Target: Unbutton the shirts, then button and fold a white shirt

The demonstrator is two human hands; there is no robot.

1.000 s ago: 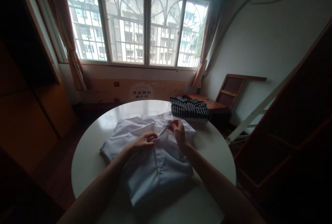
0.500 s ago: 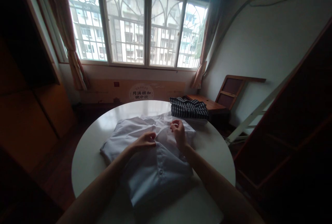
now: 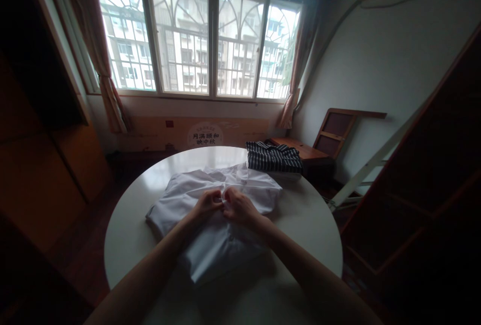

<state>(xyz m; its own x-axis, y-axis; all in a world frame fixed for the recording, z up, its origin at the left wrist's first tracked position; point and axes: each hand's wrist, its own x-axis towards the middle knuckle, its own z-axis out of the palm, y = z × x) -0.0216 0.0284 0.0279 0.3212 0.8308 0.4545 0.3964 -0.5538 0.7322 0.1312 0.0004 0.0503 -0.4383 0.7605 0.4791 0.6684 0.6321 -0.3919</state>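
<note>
**Ana:** Head view, the only one: a white shirt [image 3: 210,214] lies spread on the round white table [image 3: 128,234], collar toward the window. Both hands meet over its front, touching each other.

**Ben:** What are the fingers doing?

**Ana:** The left hand [image 3: 208,203] has its fingers curled in, pinching cloth at the front opening. The right hand [image 3: 237,207] is bunched the same way against it, fingertips pressed together on the same bit of fabric. Whether a button sits between them I cannot tell; the knuckles hide it.

**Ben:** So which step is this?

**Ana:** By my reading, fastening the front near the collar. The lower part already lies flat and closed.

**Ben:** And what does the move in hand need?

**Ana:** Fine fingertip work, I would say: one edge held steady while the other is drawn over it, without rucking the cloth.

**Ben:** Anything else about?

**Ana:** A folded striped garment [image 3: 273,156] at the table's far edge, well apart from the hands.
</note>
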